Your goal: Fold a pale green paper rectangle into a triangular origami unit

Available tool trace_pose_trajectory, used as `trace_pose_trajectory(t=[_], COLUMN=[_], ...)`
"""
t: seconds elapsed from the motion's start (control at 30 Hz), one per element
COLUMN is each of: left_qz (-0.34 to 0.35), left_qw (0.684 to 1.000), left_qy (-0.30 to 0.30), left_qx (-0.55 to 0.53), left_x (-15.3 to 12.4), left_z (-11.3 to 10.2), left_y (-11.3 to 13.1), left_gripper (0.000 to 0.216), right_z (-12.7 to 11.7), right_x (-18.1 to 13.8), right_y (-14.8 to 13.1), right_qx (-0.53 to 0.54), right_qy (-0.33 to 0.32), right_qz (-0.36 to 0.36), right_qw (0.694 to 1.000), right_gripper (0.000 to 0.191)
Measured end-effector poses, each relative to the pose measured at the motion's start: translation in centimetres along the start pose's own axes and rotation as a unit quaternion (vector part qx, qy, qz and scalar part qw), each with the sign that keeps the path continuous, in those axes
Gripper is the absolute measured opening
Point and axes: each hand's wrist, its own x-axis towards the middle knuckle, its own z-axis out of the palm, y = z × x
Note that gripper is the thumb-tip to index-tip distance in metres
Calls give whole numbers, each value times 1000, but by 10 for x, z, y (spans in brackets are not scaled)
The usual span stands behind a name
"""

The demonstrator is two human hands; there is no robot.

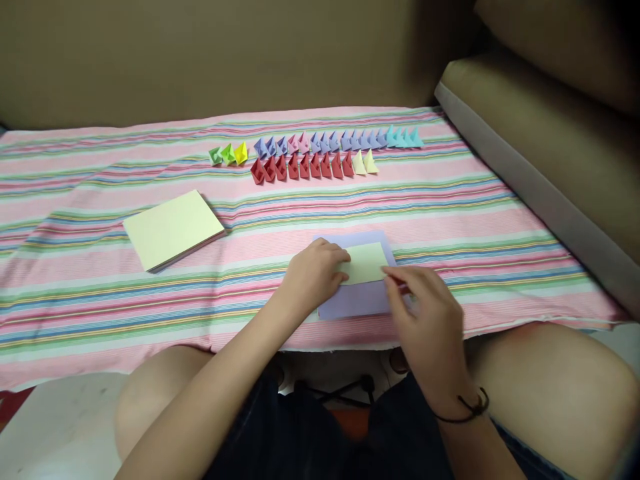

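Note:
A pale yellow sheet of paper (367, 262), seemingly folded into a narrow rectangle, lies on a lilac sheet or pad (353, 301) near the cloth's front edge. My left hand (317, 270) grips its left end with bent fingers, the thumb toward me. At the lower right corner of the yellow paper, my right hand (427, 310) pinches the edge between thumb and forefinger; its other fingers are curled. My left hand hides part of the yellow paper and of the lilac one beneath.
A stack of pale yellow paper (174, 230) rests to the left on the striped cloth (260, 223). Behind stand rows of small folded paper pieces: red ones (305, 167), lilac ones (355, 140), turquoise ones (405, 138) and green-yellow ones (229, 154). A brown cushion (540, 160) borders the right.

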Motion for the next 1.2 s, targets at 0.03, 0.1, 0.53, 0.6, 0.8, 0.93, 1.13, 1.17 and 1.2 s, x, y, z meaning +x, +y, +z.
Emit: trace_pose_trajectory(t=[0.03,0.1,0.53,0.6,0.8,0.93,1.13,1.17,1.2], left_qz=[2,7,46,48,55,55,61,60,59], left_qw=[1000,1000,998,997,993,993,992,993,993], left_qy=[2,5,-15,-24,-57,-60,-61,-61,-61], left_qx=[0,1,-46,-53,-82,-91,-87,-87,-87], left_x=[0,0,3,4,6,6,6,6,6], left_z=[0,0,-3,-6,-12,-13,-12,-11,-11], left_y=[0,0,-15,-18,-24,-24,-24,-24,-24], left_gripper=[23,23,52,57,60,60,62,62,62], right_z=[9,27,51,52,58,61,64,65,65], right_x=[3,6,1,2,3,4,7,7,7], right_y=[-2,-4,-1,-2,-5,-7,-16,-17,-19], right_qx=[9,26,-42,-53,-101,-132,-195,-208,-219], right_qy=[-15,-41,-72,-76,-61,-58,-63,-64,-66], right_qz=[-20,-11,4,6,1,-4,-7,-11,-16], right_qw=[1000,999,996,996,993,990,979,976,973], right_gripper=[22,18,8,13,28,37,48,48,48])
